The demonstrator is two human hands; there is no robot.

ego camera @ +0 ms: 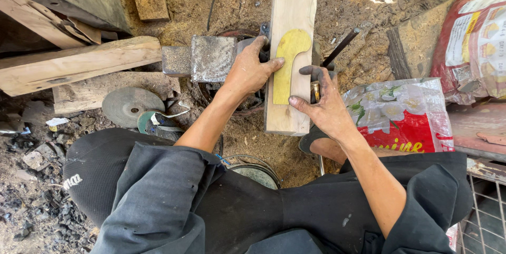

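Dark trousers (211, 206) on bent knees fill the bottom of the view, with both bare forearms reaching forward over them. Past the knees, a pale wooden plank (290, 53) runs away from the person, resting on a metal anvil block (211, 58) and the sawdust-covered ground (363, 16). A yellow template (287, 61), shaped with a rounded head and a narrow stem, lies flat on the plank's upper face.

The left hand (250, 69) rests across the left edge of the plank, fingers loosely spread, its thumb tip touching the template's left edge and the other fingers curled over the metal beside the wood. The right hand (324, 101) sits at the plank's right edge; its forefinger stretches onto the wood just below the template's stem, while the remaining fingers are curled around a small brass-coloured object (315, 91), too small to identify. A dark metal rod (341, 45) slants up from behind that hand.

To the left lie rough timber offcuts (79, 64), a grey grinding disc (129, 105) and a green-edged disc (150, 122) just beside it. To the right a printed plastic sack (406, 111) sits near the right wrist, with another red and white sack (474, 43) beyond it
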